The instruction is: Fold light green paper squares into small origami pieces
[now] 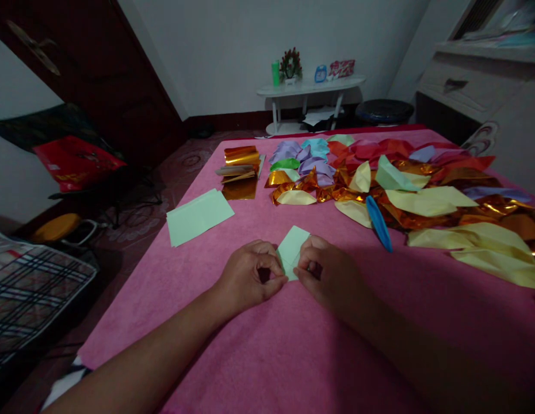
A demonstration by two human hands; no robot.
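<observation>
Between my two hands, on the pink cloth, is a small sheet of pale green paper with fold lines across it. My left hand pinches its lower left edge between thumb and fingers. On the other side, my right hand is closed on the right edge, thumb and fingertips pressed together. A stack of pale green sheets lies to the left, beyond my left hand. Beyond my right hand lies a blue oval object, whose kind I cannot make out.
Folded paper shapes in yellow, purple, red and shiny gold spread over the table's far right. A pile of gold foil sheets stands at the far left. Past the pink-covered table are a white side table and a door.
</observation>
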